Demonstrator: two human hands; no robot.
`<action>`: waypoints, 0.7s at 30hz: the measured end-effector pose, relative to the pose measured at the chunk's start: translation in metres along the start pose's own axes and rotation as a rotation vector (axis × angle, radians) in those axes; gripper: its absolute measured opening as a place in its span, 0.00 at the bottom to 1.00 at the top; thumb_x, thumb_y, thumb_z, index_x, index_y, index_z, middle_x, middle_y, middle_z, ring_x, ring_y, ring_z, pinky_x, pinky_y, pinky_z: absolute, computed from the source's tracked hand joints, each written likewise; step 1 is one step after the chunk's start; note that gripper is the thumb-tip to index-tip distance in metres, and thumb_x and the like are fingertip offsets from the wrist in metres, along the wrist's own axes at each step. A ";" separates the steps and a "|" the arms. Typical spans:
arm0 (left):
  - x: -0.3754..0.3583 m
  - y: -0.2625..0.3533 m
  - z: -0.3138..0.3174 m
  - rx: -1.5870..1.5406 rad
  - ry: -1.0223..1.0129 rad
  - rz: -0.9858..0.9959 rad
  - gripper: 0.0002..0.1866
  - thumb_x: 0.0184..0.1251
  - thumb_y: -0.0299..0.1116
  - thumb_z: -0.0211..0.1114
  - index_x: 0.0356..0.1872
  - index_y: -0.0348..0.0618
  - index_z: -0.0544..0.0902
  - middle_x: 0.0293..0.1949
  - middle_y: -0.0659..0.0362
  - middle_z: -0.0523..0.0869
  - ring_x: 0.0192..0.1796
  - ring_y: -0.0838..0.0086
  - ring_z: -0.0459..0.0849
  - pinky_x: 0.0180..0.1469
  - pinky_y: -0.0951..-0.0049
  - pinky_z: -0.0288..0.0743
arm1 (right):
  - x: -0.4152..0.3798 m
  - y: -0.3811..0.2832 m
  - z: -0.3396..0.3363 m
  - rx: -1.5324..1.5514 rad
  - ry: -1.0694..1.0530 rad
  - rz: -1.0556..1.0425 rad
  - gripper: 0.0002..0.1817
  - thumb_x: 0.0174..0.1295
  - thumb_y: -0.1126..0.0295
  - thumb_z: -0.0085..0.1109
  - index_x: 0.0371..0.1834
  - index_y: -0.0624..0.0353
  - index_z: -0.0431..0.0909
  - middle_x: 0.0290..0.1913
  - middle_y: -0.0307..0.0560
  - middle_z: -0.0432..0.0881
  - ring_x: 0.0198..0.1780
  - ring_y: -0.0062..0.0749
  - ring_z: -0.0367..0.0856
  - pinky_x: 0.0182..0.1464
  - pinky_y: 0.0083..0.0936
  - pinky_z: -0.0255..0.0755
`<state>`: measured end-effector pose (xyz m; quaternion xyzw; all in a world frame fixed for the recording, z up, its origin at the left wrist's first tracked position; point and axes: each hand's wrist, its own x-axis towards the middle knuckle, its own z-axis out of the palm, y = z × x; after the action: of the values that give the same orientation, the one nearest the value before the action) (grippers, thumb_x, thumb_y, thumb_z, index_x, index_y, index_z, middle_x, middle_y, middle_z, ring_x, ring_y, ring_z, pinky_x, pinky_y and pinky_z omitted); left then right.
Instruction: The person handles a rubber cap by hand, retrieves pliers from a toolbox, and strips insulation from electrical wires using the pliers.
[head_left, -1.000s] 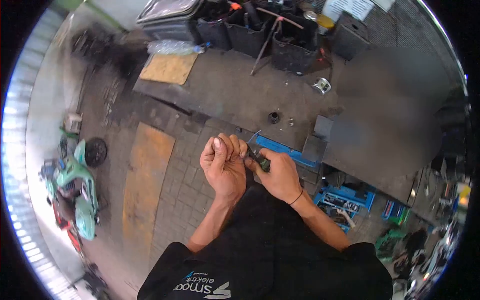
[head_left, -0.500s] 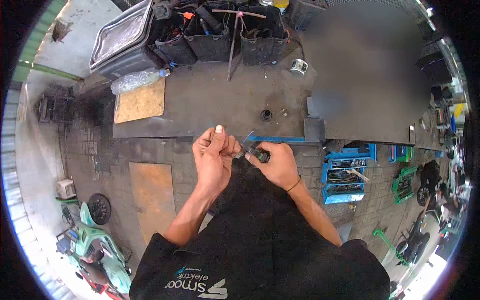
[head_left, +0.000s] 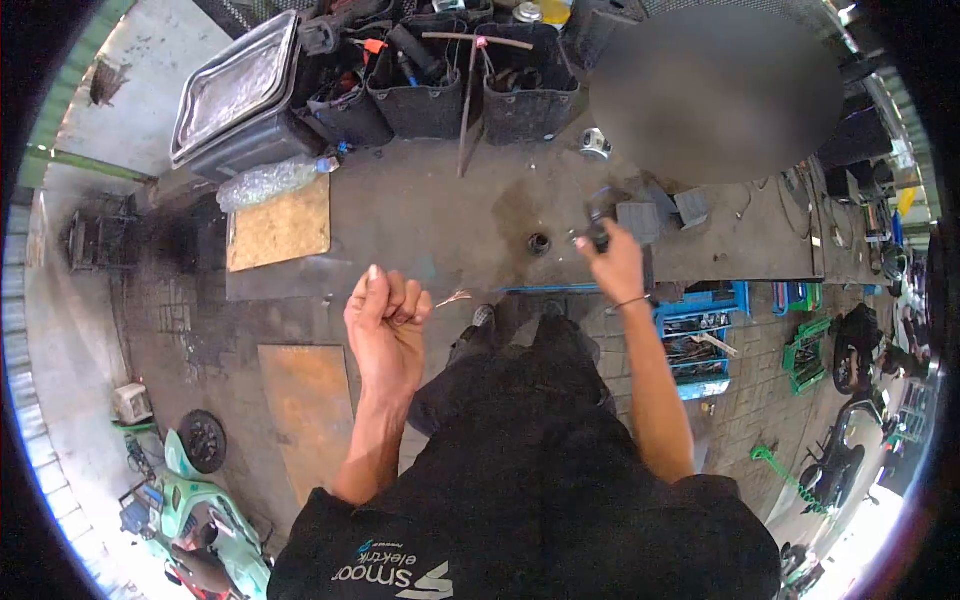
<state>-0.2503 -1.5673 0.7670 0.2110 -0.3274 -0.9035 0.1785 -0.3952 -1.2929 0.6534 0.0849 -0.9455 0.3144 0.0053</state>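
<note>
A view from above looks down on a person in a black shirt standing at the near edge of a long, dark, stained metal counter (head_left: 440, 215). The left hand (head_left: 385, 325) is raised in front of the body, its grip clenched around a thin wire (head_left: 452, 298) whose bare end sticks out to the right of the fist, over the paved floor just short of the counter's near edge. The right hand (head_left: 612, 262) is stretched farther forward and to the right, over the counter, its grip closed on a small dark hand tool (head_left: 597, 232); what kind of tool cannot be made out. The two hands are well apart. On the counter between them, nearer the right hand, stands a small black ring-shaped part (head_left: 539, 243). Just right of the right hand lie a few flat grey metal blocks (head_left: 640, 220). At the far edge of the counter stands a row of black bins (head_left: 470, 85) full of tools, with a grey lidded plastic crate (head_left: 240, 100) to their left. A clear plastic bottle (head_left: 270, 180) lies on its side near the crate, touching the far edge of a square wooden board (head_left: 280, 222) at the left end of the counter. A small shiny metal cylinder (head_left: 595, 143) sits near the bins. On the floor to the right sits an open blue toolbox (head_left: 695, 345), and at the near left a mint-green scooter (head_left: 195, 520) is parked.
</note>
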 end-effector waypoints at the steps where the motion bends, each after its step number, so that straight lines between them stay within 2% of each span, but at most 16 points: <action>1: 0.001 0.000 -0.006 0.027 0.025 0.036 0.21 0.85 0.35 0.54 0.25 0.48 0.61 0.23 0.68 0.57 0.26 0.80 0.54 0.32 0.71 0.54 | -0.002 0.006 0.019 -0.028 -0.047 0.038 0.21 0.59 0.61 0.73 0.48 0.63 0.80 0.41 0.67 0.85 0.47 0.69 0.83 0.49 0.54 0.76; 2: 0.002 -0.002 -0.013 0.024 0.027 0.033 0.21 0.85 0.35 0.54 0.25 0.48 0.61 0.23 0.68 0.57 0.26 0.80 0.54 0.32 0.71 0.54 | -0.003 0.015 0.036 -0.030 -0.055 -0.004 0.20 0.60 0.64 0.72 0.49 0.64 0.78 0.40 0.67 0.85 0.46 0.69 0.83 0.48 0.55 0.76; 8: 0.004 -0.004 -0.029 -0.063 0.154 0.017 0.20 0.85 0.35 0.53 0.27 0.50 0.62 0.24 0.68 0.56 0.28 0.80 0.55 0.34 0.72 0.56 | 0.006 -0.019 0.072 -0.105 -0.081 -0.077 0.18 0.57 0.66 0.74 0.43 0.63 0.76 0.39 0.62 0.87 0.45 0.64 0.85 0.45 0.55 0.77; 11: 0.001 -0.009 -0.026 -0.037 0.067 0.019 0.19 0.85 0.35 0.53 0.27 0.49 0.62 0.24 0.67 0.57 0.28 0.79 0.55 0.35 0.71 0.58 | 0.010 -0.005 0.097 -0.239 -0.133 -0.086 0.23 0.53 0.62 0.79 0.41 0.62 0.75 0.37 0.58 0.87 0.45 0.62 0.86 0.45 0.53 0.79; 13: -0.002 -0.016 -0.026 0.055 0.047 0.035 0.18 0.83 0.34 0.55 0.29 0.48 0.62 0.25 0.67 0.60 0.28 0.80 0.57 0.36 0.71 0.59 | 0.004 -0.005 0.089 -0.149 -0.055 -0.021 0.25 0.50 0.61 0.81 0.42 0.63 0.76 0.35 0.55 0.87 0.40 0.52 0.88 0.44 0.45 0.80; 14: -0.003 -0.023 -0.023 0.148 0.023 0.040 0.17 0.82 0.33 0.57 0.30 0.48 0.63 0.25 0.67 0.63 0.28 0.80 0.59 0.36 0.71 0.61 | -0.002 -0.001 0.079 -0.149 -0.039 -0.014 0.25 0.50 0.61 0.81 0.42 0.63 0.76 0.35 0.55 0.87 0.40 0.52 0.88 0.44 0.45 0.80; 15: -0.006 -0.033 -0.019 0.148 -0.004 0.033 0.17 0.82 0.33 0.57 0.30 0.48 0.63 0.25 0.67 0.63 0.28 0.80 0.59 0.36 0.71 0.61 | -0.011 -0.005 0.058 0.181 -0.066 0.026 0.24 0.52 0.60 0.81 0.41 0.63 0.77 0.34 0.51 0.86 0.39 0.44 0.87 0.45 0.41 0.79; 16: -0.010 -0.046 -0.013 0.320 -0.029 0.050 0.14 0.79 0.32 0.60 0.33 0.46 0.65 0.27 0.66 0.65 0.29 0.81 0.61 0.36 0.71 0.62 | -0.020 -0.006 0.034 0.509 -0.080 0.060 0.23 0.54 0.60 0.81 0.41 0.63 0.77 0.32 0.48 0.86 0.38 0.36 0.86 0.46 0.36 0.79; 17: -0.014 -0.061 -0.002 0.489 -0.064 0.068 0.12 0.77 0.32 0.63 0.36 0.44 0.67 0.28 0.66 0.68 0.30 0.81 0.64 0.36 0.70 0.63 | -0.033 -0.005 0.011 0.501 -0.035 0.073 0.23 0.54 0.60 0.81 0.41 0.63 0.77 0.32 0.48 0.86 0.38 0.36 0.86 0.46 0.36 0.79; 18: -0.023 -0.075 0.015 0.486 -0.116 0.049 0.12 0.77 0.32 0.63 0.36 0.44 0.67 0.28 0.66 0.68 0.30 0.81 0.64 0.36 0.70 0.63 | -0.050 -0.002 -0.012 0.637 -0.023 0.085 0.21 0.55 0.62 0.80 0.40 0.62 0.77 0.34 0.45 0.86 0.39 0.32 0.83 0.47 0.33 0.78; 19: -0.037 -0.089 0.036 0.532 -0.157 -0.050 0.12 0.74 0.31 0.66 0.40 0.42 0.69 0.30 0.66 0.69 0.31 0.81 0.65 0.36 0.70 0.64 | -0.067 0.002 -0.036 0.772 -0.003 0.096 0.19 0.57 0.64 0.80 0.39 0.62 0.77 0.35 0.43 0.86 0.40 0.27 0.81 0.48 0.29 0.77; 20: -0.049 -0.106 0.053 0.585 -0.201 -0.152 0.13 0.72 0.30 0.68 0.44 0.40 0.70 0.31 0.65 0.70 0.32 0.81 0.67 0.36 0.70 0.64 | -0.084 0.009 -0.059 0.763 0.059 0.121 0.19 0.57 0.64 0.80 0.39 0.62 0.77 0.35 0.43 0.86 0.40 0.27 0.81 0.48 0.29 0.77; 21: -0.055 -0.125 0.060 0.646 -0.358 -0.267 0.16 0.73 0.35 0.67 0.50 0.36 0.73 0.30 0.66 0.69 0.32 0.80 0.67 0.34 0.72 0.63 | -0.103 0.016 -0.082 0.910 0.116 0.121 0.18 0.57 0.67 0.80 0.38 0.61 0.77 0.37 0.43 0.87 0.41 0.27 0.82 0.49 0.28 0.77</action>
<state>-0.2568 -1.4214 0.7399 0.1363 -0.5904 -0.7919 -0.0759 -0.2996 -1.2149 0.7028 0.0056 -0.7127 0.7014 0.0022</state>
